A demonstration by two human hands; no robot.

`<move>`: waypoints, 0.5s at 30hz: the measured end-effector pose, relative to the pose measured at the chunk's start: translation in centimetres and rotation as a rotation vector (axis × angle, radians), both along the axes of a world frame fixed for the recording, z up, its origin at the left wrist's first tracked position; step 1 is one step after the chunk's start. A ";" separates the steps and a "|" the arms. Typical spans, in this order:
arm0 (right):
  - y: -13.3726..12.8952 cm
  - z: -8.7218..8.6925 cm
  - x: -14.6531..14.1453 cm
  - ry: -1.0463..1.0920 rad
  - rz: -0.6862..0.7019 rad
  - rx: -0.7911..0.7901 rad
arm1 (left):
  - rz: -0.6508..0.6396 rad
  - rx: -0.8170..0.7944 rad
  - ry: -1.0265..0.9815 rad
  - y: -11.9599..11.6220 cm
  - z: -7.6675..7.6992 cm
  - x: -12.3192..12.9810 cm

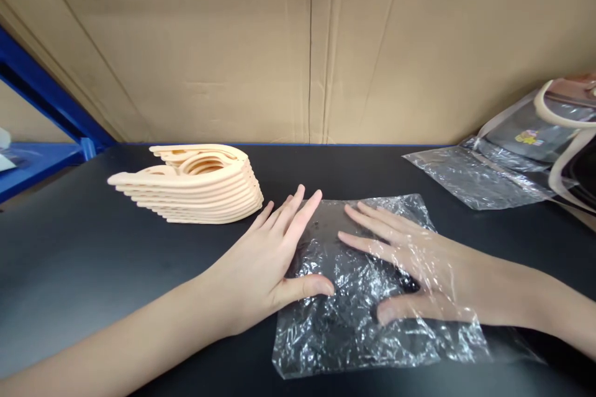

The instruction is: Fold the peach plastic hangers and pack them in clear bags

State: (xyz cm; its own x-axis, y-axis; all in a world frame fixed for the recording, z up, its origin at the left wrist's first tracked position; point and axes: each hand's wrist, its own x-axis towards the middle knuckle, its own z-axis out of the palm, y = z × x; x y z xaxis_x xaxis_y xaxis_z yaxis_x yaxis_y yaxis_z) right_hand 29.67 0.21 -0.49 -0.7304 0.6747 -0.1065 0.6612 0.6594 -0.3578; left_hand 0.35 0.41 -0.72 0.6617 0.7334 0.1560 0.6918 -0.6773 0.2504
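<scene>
A crinkled clear plastic bag [344, 322] lies flat on the black tabletop in front of me. My left hand [274, 254] rests palm down at its left edge, fingers apart, with the thumb over the film. Shiny film covers my right hand [414, 260], which appears to be inside the bag from the right side. Its fingers are spread and hold nothing. Just beyond my left fingertips sits a neat stack of cream-coloured, curved flat pieces [200, 189] with rounded openings; their exact kind I cannot tell.
At the right edge lie more clear plastic bags [475, 177], beside a see-through bag [526, 136] with cream trim and a small coloured print. A cardboard wall [223, 49] closes off the back of the black table [69, 248]. Blue metal framing [56, 99] stands at the left.
</scene>
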 end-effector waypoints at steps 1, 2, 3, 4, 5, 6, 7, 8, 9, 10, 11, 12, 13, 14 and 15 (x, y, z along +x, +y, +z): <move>0.3 0.3 0.6 -0.021 -0.020 -0.031 | -0.002 0.014 0.004 0.1 -0.2 -0.1; 0.5 0.5 1.2 -0.046 -0.034 -0.059 | -0.005 0.024 0.006 0.3 -0.3 -0.2; 0.8 0.9 1.9 -0.066 -0.039 -0.084 | -0.009 0.030 0.006 0.4 -0.5 -0.3; 1.0 1.2 2.5 -0.083 -0.039 -0.105 | -0.013 0.033 0.006 0.5 -0.6 -0.4; 1.2 1.5 3.0 -0.092 -0.037 -0.124 | -0.016 0.031 0.007 0.6 -0.7 -0.5; 1.4 1.8 3.5 -0.092 -0.037 -0.141 | -0.021 0.028 0.010 0.6 -0.7 -0.5; 1.5 2.1 3.7 -0.086 -0.041 -0.150 | -0.028 0.025 0.013 0.6 -0.7 -0.5; 1.5 2.4 3.9 -0.078 -0.045 -0.153 | -0.032 0.025 0.014 0.5 -0.5 -0.4; 1.5 2.5 3.9 -0.074 -0.049 -0.153 | -0.036 0.030 0.011 0.3 -0.2 -0.3; 1.5 2.6 3.8 -0.074 -0.050 -0.149 | -0.043 0.043 0.000 0.0 0.3 -0.1; 1.4 2.7 3.6 -0.074 -0.044 -0.143 | -0.048 0.065 -0.021 -0.3 0.9 0.1; 1.3 2.7 3.5 -0.069 -0.032 -0.136 | -0.051 0.096 -0.048 -0.6 1.7 0.3; 1.2 2.7 3.2 -0.057 -0.020 -0.129 | -0.053 0.135 -0.076 -0.9 2.6 0.3; 1.0 2.7 3.1 -0.041 -0.012 -0.118 | -0.044 0.177 -0.098 -1.0 3.7 0.3; 0.9 2.6 2.9 -0.026 -0.010 -0.105 | -0.025 0.222 -0.106 -1.0 4.8 0.1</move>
State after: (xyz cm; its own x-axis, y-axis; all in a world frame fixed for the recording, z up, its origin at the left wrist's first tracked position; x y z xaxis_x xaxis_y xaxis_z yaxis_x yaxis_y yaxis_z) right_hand 32.55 1.12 2.15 -0.7201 0.6657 -0.1960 0.6773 0.6127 -0.4073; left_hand 0.46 -0.62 4.09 0.6502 0.6572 0.3813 0.6520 -0.7402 0.1641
